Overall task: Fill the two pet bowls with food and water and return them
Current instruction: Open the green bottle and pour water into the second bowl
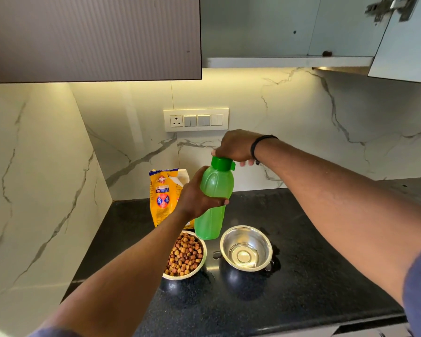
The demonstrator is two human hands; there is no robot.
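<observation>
A person stood at a dark counter (301, 276) with 2 steel bowls near the front. The left hand (199, 198) grasped a green bottle (213, 203) around its middle, holding it upright just above and behind the bowls, while the right hand (236, 147) curled its fingers over the green cap (222, 162). Whether the cap was being opened or closed could not be told. The likely risk was a spill: if the cap came loose or the bottle tipped, water could fall into the left bowl (199, 268) and wet the dry brown pellets heaped inside it, or splash onto the counter, where a few droplets already seemed to lie. The right bowl (246, 248) looked shiny and held shallow clear water. A yellow food bag (162, 195) stood farther back, against the marble wall.
</observation>
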